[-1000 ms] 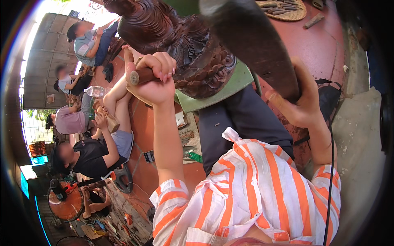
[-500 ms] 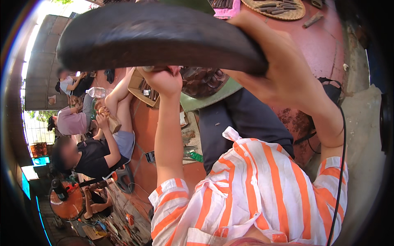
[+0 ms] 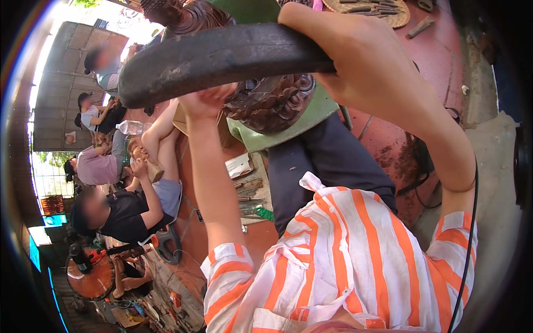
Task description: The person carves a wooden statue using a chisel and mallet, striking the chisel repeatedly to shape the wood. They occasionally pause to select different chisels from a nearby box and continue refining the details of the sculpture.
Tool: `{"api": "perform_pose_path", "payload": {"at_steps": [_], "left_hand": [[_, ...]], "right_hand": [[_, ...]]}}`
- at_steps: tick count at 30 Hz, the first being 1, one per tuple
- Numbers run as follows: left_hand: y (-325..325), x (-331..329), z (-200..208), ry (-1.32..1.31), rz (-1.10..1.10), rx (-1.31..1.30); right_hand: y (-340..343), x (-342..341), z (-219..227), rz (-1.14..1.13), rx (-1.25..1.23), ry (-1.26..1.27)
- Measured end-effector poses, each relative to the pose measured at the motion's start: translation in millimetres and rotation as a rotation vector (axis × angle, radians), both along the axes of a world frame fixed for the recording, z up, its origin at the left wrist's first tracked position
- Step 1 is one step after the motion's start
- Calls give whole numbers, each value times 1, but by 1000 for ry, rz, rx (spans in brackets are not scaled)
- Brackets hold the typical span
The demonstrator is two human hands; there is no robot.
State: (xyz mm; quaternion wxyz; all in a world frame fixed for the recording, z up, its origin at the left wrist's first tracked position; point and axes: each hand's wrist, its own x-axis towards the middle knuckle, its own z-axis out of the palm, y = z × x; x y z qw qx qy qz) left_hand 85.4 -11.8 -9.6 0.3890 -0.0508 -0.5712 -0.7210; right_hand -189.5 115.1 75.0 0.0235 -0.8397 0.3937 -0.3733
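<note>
My right hand (image 3: 361, 53) is closed around one end of a long, dark, worn wooden mallet (image 3: 222, 60), held crosswise high in view. Beneath it, my left hand (image 3: 208, 100) is closed beside the carving; the mallet covers part of its fingers, and what they hold cannot be made out. A dark brown wooden carving (image 3: 272, 102) with a petalled, rounded base lies on a green seat (image 3: 277, 139) in front of my knees. Its upper part shows beyond the mallet, and the middle is hidden.
Several slim tools lie on a mat (image 3: 261, 213) left of my legs, and more on a round woven tray (image 3: 400, 21) far right. A wooden piece (image 3: 420, 26) rests on the tiles. At left, a person in black (image 3: 130, 213) holds a light wooden carving (image 3: 152, 166).
The mallet has dropped away from the camera toward the carving, uncovering its far part. My left hand has shifted a little left, and my right hand remains on the mallet.
</note>
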Motion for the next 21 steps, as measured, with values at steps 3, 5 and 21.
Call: {"api": "perform_pose_path", "payload": {"at_steps": [3,5,21], "left_hand": [[29,-13,28,-133,390,285],[39,-7,27,-93,609,360],[48,-51,-2,44,1056,284]], "right_hand": [[-1,-12,-4,42,8,-24],[8,-9,5,21,-14,12],[11,-12,-4,33,-13,-63]]}}
